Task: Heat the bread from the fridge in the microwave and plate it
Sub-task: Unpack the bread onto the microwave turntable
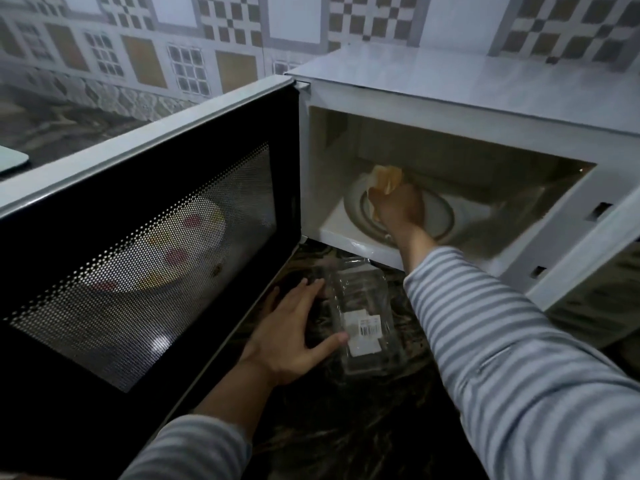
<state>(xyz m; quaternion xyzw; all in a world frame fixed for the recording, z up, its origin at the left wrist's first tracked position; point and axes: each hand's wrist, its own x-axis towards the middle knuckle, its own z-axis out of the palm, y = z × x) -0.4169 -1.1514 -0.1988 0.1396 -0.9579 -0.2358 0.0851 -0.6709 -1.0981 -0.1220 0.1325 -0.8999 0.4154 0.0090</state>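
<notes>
The white microwave point(450, 88) stands open, its dark mesh door point(149, 258) swung out to the left. Inside, my right hand point(400, 211) is shut on a slice of pale golden bread point(386, 178), held just over the glass turntable point(440, 220). On the dark counter in front of the oven lies a clear plastic bread container point(363, 317) with a barcode label. My left hand point(294, 327) rests against its left side, thumb on the lid and fingers spread flat.
A plate with coloured spots point(187, 251) shows through the door's mesh, behind the door. A pale flat object point(12, 161) sits at the far left on the dark marbled counter point(346, 427). Patterned tiles cover the wall behind.
</notes>
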